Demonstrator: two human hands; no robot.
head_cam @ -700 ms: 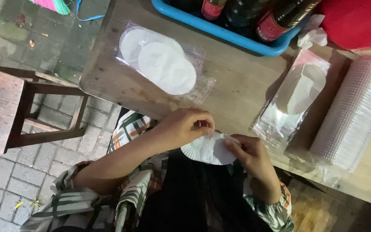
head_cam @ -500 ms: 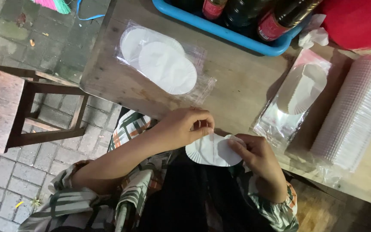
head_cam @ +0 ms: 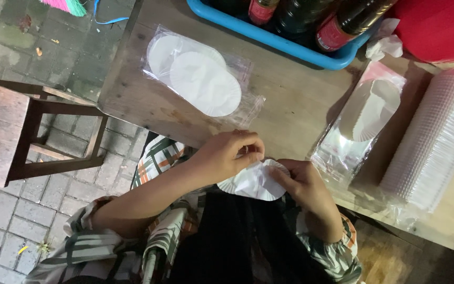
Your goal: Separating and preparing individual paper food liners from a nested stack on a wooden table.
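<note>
Both of my hands hold one white fluted paper liner (head_cam: 253,183) just off the near edge of the wooden table (head_cam: 290,100), over my lap. My left hand (head_cam: 229,153) pinches its upper rim with fingertips together. My right hand (head_cam: 303,181) grips its right side, thumb on top. The liner is bent and partly folded between them.
A clear bag of flat white paper circles (head_cam: 195,79) lies on the table's left part. An open bag with stacked liners (head_cam: 366,113) and a tall sleeve of plastic cups (head_cam: 437,139) lie at the right. A blue crate (head_cam: 285,44) with dark bottles stands behind. A wooden stool (head_cam: 22,131) is left.
The liner has turned a little between my fingers and is more creased; both hands stay in nearly the same place at the table edge.
</note>
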